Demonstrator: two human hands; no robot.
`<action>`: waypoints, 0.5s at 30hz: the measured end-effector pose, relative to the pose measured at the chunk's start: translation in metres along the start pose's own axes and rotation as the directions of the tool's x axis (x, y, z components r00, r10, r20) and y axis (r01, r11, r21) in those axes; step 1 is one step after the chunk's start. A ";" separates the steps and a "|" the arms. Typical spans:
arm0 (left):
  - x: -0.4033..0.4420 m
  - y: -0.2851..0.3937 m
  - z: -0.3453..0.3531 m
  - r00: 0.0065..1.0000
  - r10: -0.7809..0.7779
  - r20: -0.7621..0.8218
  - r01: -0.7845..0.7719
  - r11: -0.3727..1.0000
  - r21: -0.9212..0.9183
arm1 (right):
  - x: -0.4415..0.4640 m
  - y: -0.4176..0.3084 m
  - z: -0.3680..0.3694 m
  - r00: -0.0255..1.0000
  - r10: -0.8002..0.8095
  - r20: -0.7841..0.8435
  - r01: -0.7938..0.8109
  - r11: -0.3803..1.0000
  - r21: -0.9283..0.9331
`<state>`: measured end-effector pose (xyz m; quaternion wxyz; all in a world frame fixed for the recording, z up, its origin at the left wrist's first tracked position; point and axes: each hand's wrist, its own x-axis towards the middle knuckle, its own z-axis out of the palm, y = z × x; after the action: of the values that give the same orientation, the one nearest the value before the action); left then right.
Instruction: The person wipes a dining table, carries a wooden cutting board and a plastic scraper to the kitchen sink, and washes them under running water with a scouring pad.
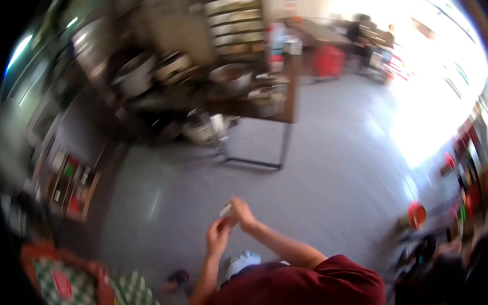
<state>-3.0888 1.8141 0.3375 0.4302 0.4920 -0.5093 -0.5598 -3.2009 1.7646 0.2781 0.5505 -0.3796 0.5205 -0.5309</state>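
In front of my maroon shirt, my two hands meet at a small white thing (pixel 225 211), too blurred to name. My right hand (pixel 241 213) is closed around it from the right. From below and to the left, my left hand (pixel 218 235) pinches at its lower end, fingers drawn together. Motion blur hides the exact finger contact. Both hands are held in the air over the grey floor (pixel 191 186).
A person in a green checked apron (pixel 125 294) stands close at lower left. Ahead is a metal-legged table (pixel 293 102) with a large pot (pixel 232 78). A red bin (pixel 328 62) stands farther back. Assorted items and a red-rimmed bucket (pixel 416 215) line the right side.
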 end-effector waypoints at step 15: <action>0.099 0.016 -0.370 0.924 0.381 0.030 -0.275 0.607 0.746 | 0.145 0.024 0.346 0.603 0.345 0.719 0.038 0.888 -0.458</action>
<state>-2.7375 1.6608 0.3434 0.3224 0.5571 -0.7430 -0.1834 -2.8742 1.5797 0.2888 0.6688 -0.6362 0.3613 -0.1318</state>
